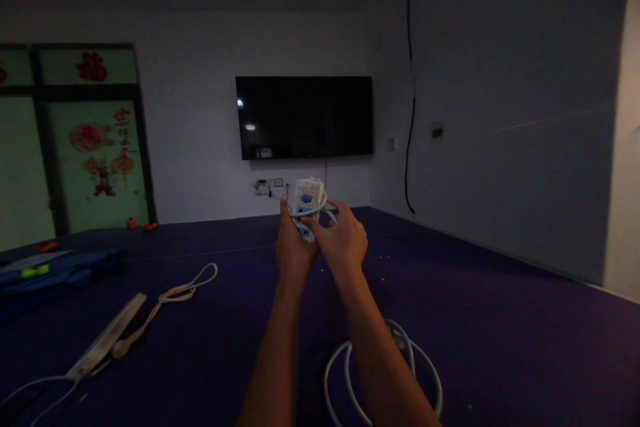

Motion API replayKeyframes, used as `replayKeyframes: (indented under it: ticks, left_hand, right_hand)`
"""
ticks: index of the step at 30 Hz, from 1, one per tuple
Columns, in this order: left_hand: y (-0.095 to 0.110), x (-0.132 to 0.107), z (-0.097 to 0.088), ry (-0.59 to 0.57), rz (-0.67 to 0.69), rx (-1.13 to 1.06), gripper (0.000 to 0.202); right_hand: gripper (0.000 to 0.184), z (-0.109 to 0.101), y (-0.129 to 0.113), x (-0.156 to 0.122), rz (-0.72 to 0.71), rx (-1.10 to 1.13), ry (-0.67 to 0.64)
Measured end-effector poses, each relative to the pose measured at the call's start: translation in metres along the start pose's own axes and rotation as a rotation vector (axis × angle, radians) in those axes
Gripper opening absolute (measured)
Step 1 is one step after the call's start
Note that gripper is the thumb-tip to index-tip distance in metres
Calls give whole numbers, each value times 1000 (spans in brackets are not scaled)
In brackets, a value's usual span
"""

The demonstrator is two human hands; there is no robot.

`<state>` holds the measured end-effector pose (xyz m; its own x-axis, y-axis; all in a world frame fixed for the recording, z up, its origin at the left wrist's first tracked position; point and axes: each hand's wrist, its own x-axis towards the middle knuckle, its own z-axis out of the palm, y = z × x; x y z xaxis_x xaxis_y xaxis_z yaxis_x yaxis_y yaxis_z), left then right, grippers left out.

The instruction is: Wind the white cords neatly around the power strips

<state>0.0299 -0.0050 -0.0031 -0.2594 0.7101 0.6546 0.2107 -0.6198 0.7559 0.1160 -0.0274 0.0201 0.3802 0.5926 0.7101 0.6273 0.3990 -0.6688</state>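
Held up in front of me is a white power strip (309,188) with light-blue socket faces and a dark blue oval switch. My left hand (295,243) is wrapped round its lower left side, thumb along the edge. With closed fingers, my right hand (344,235) grips the white cord (316,208) where it crosses the strip's front. Part of the strip is hidden behind the fingers. Loose loops of white cable (436,373) lie on the purple surface below my right forearm.
At the left lies another long white power strip (107,337) with a bundled cord (187,290). Blue folded cloth (75,270) rests behind it. A television (305,119) hangs on the far wall; a black cable (411,127) runs down the right wall.
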Motion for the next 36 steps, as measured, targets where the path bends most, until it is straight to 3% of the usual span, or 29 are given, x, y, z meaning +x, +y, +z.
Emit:
replayKeyframes:
  ticks: [3, 7, 9, 12, 16, 19, 24, 28, 32, 36]
  left_hand:
    - [7, 0, -2, 6, -17, -159, 95]
    - [20, 1, -17, -301, -222, -613, 68]
    - [26, -2, -25, -459, -232, -835, 65]
    - [30, -6, -32, -583, -195, -1031, 67]
    - [29, -9, -30, -646, -226, -969, 62]
    - [26, -8, -27, -663, -252, -837, 47]
    - [18, -5, -29, -665, -250, -699, 37]
    - [15, -5, -34, -647, -287, -586, 41]
    - [12, -3, -33, -525, -292, -455, 46]
    - [6, 3, -21, -233, -174, -196, 70]
  right_hand:
    - [56, 0, 11, 10, -82, 197, -54]
    - [49, -6, 34, 27, -154, 362, -17]
    - [46, -9, 45, 32, -160, 309, 27]
    - [40, -8, 53, 34, -135, 129, -9]
    - [31, -1, 48, 29, -180, 10, -93]
    - [33, 0, 38, 26, -289, 167, -107]
    - [52, -5, 32, 22, -339, 522, -372]
    - [49, -6, 36, 22, -304, 503, -462]
    - [42, -12, 32, 21, -221, 228, -321]
    - [44, -13, 18, 13, -92, -79, -106]
